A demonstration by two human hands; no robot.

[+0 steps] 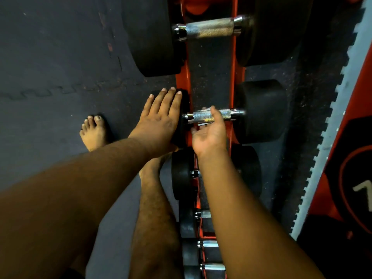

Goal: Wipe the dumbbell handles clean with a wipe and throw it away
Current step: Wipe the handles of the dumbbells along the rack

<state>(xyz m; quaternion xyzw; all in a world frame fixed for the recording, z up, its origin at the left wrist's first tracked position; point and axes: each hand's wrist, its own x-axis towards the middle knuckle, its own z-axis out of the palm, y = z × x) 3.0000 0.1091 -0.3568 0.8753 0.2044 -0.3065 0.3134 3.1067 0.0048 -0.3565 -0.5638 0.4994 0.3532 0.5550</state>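
The left hand (161,115), fingers straight, is pressing flat on the dumbbell's (261,111) left weight. The right hand (209,133) is curling its fingers around the handle (203,116).

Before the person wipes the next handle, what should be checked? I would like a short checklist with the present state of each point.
1. Left hand steadies the dumbbell: ok, it lies flat on the left weight head, fingers straight.
2. Right hand is on the dumbbell handle: ok, fingers curl round it from below.
3. Wipe is in the right hand: cannot tell, no wipe clearly shows.
4. Dumbbell sits on the orange rack: ok.
5. Next larger handle is free to reach: ok, nothing covers it.
6. Bin for the wipe is near: cannot tell, none in view.
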